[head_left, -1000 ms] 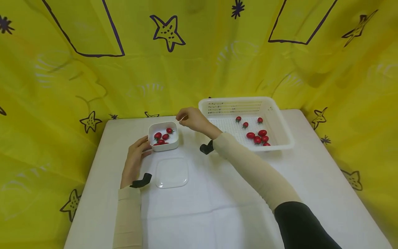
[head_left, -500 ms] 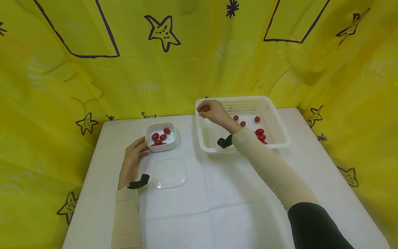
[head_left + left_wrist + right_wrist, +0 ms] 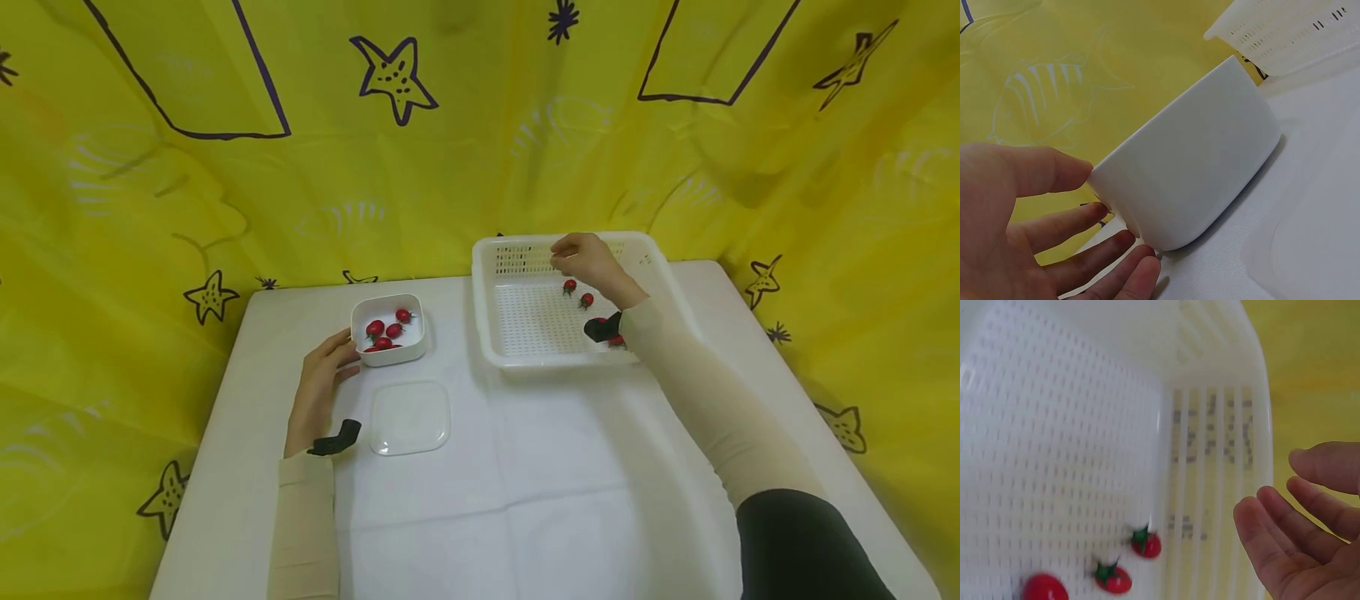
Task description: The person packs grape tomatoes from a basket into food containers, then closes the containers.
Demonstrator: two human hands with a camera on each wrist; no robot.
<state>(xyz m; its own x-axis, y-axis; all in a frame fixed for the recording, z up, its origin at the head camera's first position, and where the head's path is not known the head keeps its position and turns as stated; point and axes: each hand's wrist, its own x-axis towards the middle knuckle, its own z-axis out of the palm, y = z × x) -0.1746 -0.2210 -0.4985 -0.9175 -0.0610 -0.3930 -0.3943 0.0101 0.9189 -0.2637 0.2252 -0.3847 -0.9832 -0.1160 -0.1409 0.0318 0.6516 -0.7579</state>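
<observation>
Your left hand (image 3: 318,392) rests relaxed, fingertips (image 3: 1141,265) touching the white bowl (image 3: 388,328) of tomatoes; clear lid (image 3: 410,417) just beside. Your right hand (image 3: 588,260) hovers empty, fingers loosely spread, over the basket (image 3: 525,354), two cherry tomatoes (image 3: 570,286) right beneath, nothing between.

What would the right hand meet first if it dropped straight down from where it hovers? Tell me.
Likely the small tomato just below the right hand, on the perforated floor of the white basket. Depth is unclear, so the bare floor beside it is possible.
</observation>
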